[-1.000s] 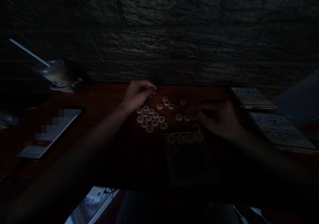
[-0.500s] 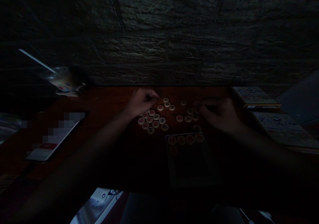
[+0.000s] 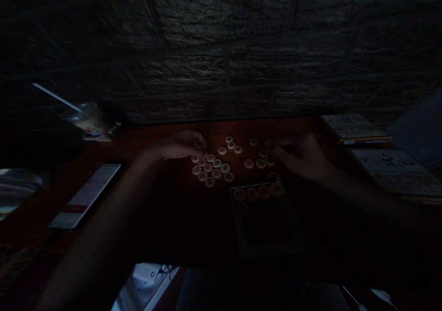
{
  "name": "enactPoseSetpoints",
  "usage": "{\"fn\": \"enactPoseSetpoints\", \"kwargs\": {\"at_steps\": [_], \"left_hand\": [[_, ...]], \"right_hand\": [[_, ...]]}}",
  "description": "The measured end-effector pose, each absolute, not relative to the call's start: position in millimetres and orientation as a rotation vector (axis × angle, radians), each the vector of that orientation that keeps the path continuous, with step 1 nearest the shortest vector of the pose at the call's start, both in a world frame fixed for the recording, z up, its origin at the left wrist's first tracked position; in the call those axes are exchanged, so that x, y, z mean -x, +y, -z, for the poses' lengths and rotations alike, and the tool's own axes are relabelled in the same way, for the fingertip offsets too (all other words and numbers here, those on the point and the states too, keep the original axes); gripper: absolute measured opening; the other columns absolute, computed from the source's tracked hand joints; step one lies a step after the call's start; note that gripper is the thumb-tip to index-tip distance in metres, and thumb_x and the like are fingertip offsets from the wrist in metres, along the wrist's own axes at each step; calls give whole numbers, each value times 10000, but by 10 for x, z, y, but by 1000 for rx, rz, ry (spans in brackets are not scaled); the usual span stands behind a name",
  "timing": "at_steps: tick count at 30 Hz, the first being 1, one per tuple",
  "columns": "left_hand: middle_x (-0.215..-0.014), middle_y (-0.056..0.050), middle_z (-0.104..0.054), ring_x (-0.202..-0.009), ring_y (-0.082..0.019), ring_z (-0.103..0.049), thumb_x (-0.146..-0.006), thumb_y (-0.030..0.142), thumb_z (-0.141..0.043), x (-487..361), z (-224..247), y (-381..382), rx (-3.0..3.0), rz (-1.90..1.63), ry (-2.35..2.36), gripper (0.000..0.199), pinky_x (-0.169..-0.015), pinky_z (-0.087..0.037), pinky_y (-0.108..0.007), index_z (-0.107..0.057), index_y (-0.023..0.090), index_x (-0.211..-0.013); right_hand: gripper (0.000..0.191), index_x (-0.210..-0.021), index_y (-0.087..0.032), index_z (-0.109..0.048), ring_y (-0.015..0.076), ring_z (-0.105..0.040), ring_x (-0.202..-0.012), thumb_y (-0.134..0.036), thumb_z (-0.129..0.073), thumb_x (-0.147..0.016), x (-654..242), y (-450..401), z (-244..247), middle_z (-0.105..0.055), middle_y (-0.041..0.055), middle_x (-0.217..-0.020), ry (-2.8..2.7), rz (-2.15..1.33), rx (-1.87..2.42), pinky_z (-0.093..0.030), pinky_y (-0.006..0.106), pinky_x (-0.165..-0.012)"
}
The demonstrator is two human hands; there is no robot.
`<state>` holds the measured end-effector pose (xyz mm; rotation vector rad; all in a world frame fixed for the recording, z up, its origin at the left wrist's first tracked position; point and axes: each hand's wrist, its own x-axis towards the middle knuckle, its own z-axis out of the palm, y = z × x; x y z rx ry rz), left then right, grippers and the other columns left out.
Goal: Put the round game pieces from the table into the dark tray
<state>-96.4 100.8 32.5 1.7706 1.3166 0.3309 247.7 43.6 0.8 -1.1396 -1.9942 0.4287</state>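
In the dim head view, my left hand [image 3: 183, 145] hovers at the upper left of a cluster of round xiangqi pieces [image 3: 207, 167] marked in red and black. Its fingers are parted, and the fingertips are at the cluster's edge; whether they touch a piece is too dark to tell. On the other side, my right hand [image 3: 299, 154] has its fingertips pinched together beside a smaller group of pieces [image 3: 260, 163]. What it holds, if anything, is hidden. A shallow box [image 3: 238, 237] lies nearer me, with a row of pieces [image 3: 264, 191] along its far side.
At the left lies a phone [image 3: 84, 196], with a plastic cup [image 3: 90, 120] and straw behind it. Two flat printed boxes [image 3: 355, 126] [image 3: 393, 170] lie at the right. A rough stone wall [image 3: 221, 62] rises behind the wooden table [image 3: 148, 133].
My left hand has moved left and down towards the cluster, and its curled fingers have opened out. The right hand has shifted slightly left, still pinched. The view has tilted a little.
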Motion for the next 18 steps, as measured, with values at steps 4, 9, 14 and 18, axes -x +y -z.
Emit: {"fn": "enactPoseSetpoints", "kwargs": {"at_steps": [4,9,14,18], "left_hand": [[-838,-29,-780,-781,-189,-718,-551,210,-926,997,-338,1006,-1710,-289,1278,479,-708,-528,-282,-727,193,-986],[-910,-38,-768,-834,-184,-706,-567,197,-943,1022,-362,984,-1724,-256,1282,537,-725,-527,-272,-728,189,-1060],[-886,-14,-723,-774,-156,-650,-503,201,-968,1039,-374,959,-1731,-272,1291,553,-664,-514,-253,-728,186,-1000],[-856,-31,-752,-764,-178,-690,-564,250,-941,1009,-322,980,-1670,-317,1272,529,-673,-522,-276,-688,182,-1024]], "right_hand": [[479,-668,-227,-758,154,-592,-489,-538,-616,-1003,-2477,436,2,-696,5,-570,-1984,-453,1139,-391,283,-478],[475,-652,-223,-756,153,-588,-494,-529,-632,-993,-2484,450,19,-688,3,-560,-1985,-453,1139,-374,280,-469],[459,-680,-225,-775,153,-604,-496,-529,-629,-991,-2478,448,18,-707,9,-582,-1983,-481,1148,-377,280,-473],[475,-651,-220,-751,143,-579,-474,-536,-635,-985,-2470,435,-8,-671,-1,-545,-1993,-489,1146,-345,274,-450]]}}
